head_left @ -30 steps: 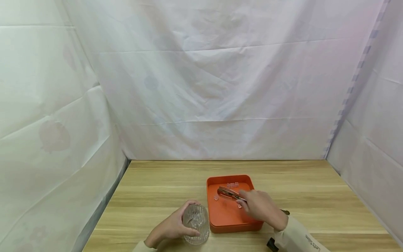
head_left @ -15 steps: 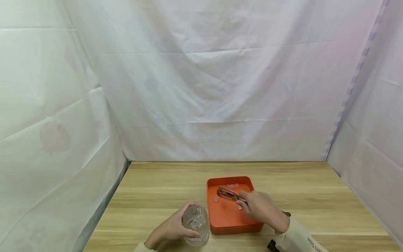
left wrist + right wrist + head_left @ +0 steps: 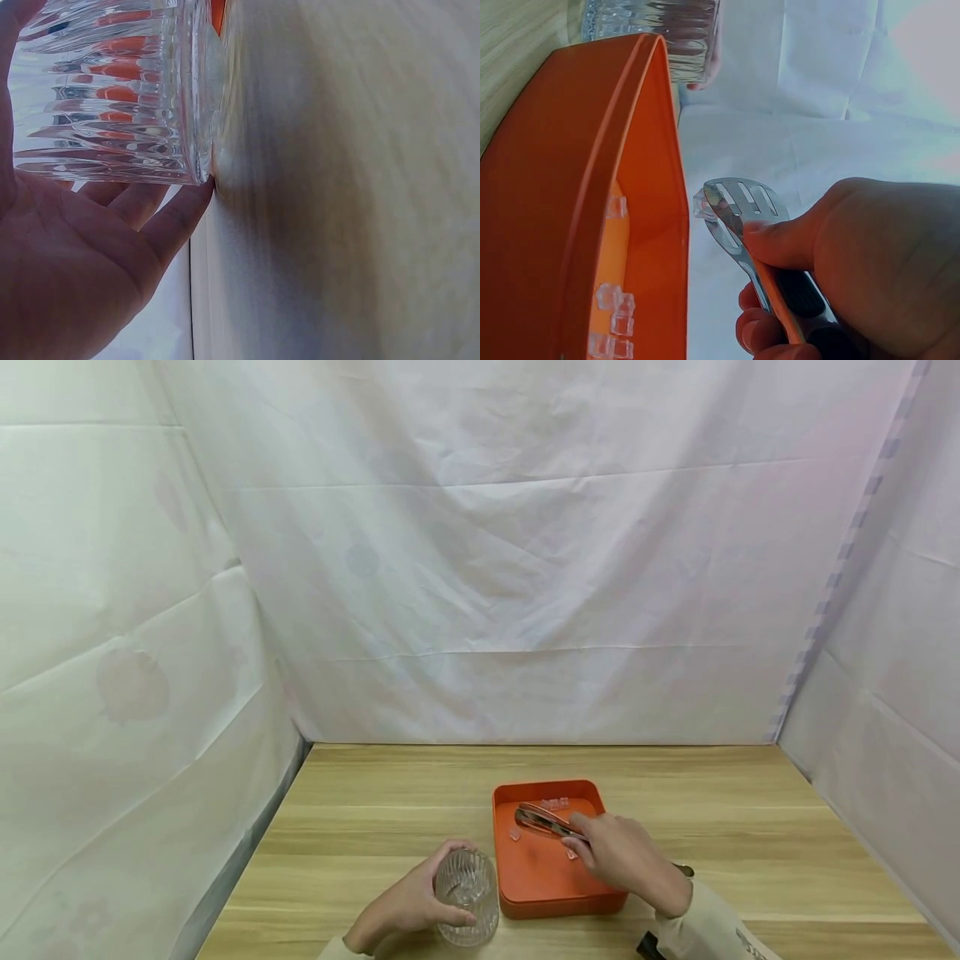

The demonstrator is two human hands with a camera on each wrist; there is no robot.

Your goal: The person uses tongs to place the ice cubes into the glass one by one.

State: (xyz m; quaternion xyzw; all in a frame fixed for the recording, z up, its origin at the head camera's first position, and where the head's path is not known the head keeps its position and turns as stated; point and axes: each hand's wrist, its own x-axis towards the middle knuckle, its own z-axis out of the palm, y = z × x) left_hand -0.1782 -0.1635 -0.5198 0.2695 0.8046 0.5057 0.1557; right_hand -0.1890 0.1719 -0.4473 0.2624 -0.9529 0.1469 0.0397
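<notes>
My left hand (image 3: 420, 893) holds a clear ribbed glass (image 3: 480, 922) upright on the table, thumb on the near side and fingers around the far side. In the left wrist view the glass (image 3: 112, 97) sits in the hand's curve, its base close to the tabletop. Metal tongs (image 3: 538, 821) with slotted heads are gripped in my right hand (image 3: 622, 856) over the orange tray (image 3: 551, 906). A clear cube (image 3: 703, 204) shows at the tongs' tips in the right wrist view. Several more clear cubes (image 3: 555, 803) lie in the tray.
The glass stands just left of the tray wall. Wooden tabletop (image 3: 390, 793) surrounds both, bordered by white cloth (image 3: 480, 568) at the back and sides. A dark object (image 3: 649, 945) shows by the right sleeve.
Almost nothing differs: the tongs' tips have shifted very slightly left over the tray. Both hands and the glass keep their places.
</notes>
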